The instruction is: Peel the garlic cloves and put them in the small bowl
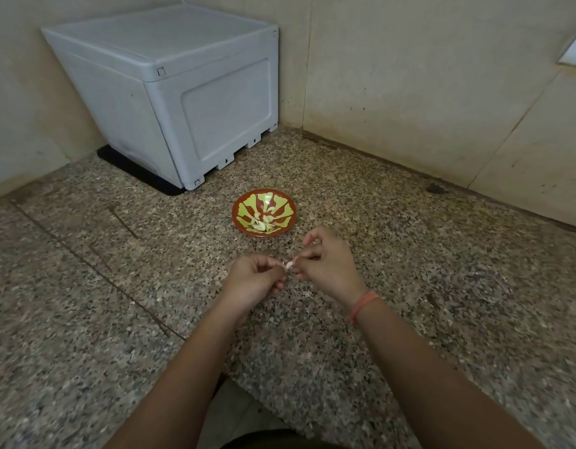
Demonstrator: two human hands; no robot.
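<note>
Left hand (pixel 252 278), right hand (pixel 325 260), garlic clove (pixel 288 265) between

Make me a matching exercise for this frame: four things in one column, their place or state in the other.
1 bowl
2 clove
3 box
4 wristband

A grey, farthest back
B round the right wrist
C pinched between left hand and right hand
D on the counter, garlic inside

Pairs: 1-D, 2-C, 3-A, 4-B
</note>
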